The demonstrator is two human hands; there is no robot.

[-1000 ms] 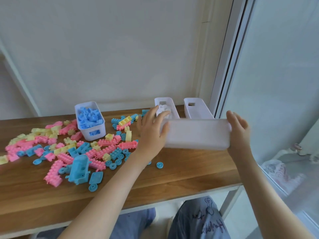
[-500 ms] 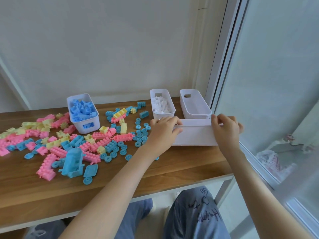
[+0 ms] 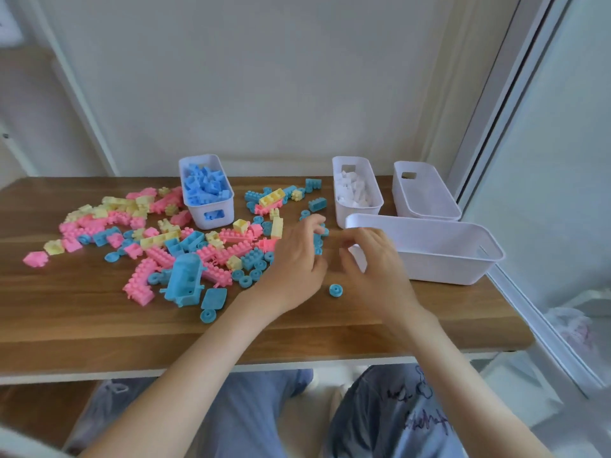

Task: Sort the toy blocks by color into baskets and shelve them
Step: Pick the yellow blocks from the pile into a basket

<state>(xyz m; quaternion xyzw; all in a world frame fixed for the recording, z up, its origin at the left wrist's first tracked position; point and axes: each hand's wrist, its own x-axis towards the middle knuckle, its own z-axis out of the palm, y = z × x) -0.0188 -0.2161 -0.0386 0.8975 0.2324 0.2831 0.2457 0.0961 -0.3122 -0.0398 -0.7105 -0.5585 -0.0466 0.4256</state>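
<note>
Four white baskets stand on a brown wooden table (image 3: 82, 312) against a plain pale wall (image 3: 264, 77), with a glass door (image 3: 562, 160) to the right. I see a basket of blue blocks (image 3: 206, 193) at the back, a basket of white blocks (image 3: 357, 190) further right, an empty basket (image 3: 425, 193) beside it, and a wide basket (image 3: 429, 256) lying crosswise in front of those two. Loose blocks (image 3: 148, 236), pink, yellow and blue, cover the table's left and middle. My view shows the left hand (image 3: 297, 259) bent over blue round pieces at the heap's right edge, and the right hand (image 3: 373, 262) curled at the wide basket's left end. I cannot tell whether either grips anything. One blue wheel (image 3: 335, 290) lies between them.
</note>
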